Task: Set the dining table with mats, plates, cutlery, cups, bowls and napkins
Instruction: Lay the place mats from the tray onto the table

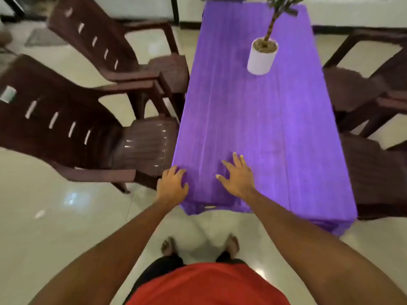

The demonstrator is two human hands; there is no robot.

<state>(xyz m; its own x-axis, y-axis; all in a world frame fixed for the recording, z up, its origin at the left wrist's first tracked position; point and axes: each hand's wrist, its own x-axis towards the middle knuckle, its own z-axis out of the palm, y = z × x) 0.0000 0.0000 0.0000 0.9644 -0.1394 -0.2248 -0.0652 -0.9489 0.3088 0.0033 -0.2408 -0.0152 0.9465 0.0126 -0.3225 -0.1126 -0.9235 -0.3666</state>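
A long table under a purple cloth (253, 111) stretches away from me. My left hand (171, 186) rests on the near left corner of the cloth, its fingers bent over the table's edge. My right hand (236, 176) lies on the cloth beside it, fingers spread and flat. Neither hand holds anything. No mats, plates, cutlery, cups, bowls or napkins are in view.
A white pot with a small plant (262, 56) stands toward the far end of the table. Two dark brown plastic chairs (72, 133) stand on the left and two more (374, 102) on the right. Glossy tiled floor (55, 216) surrounds the table.
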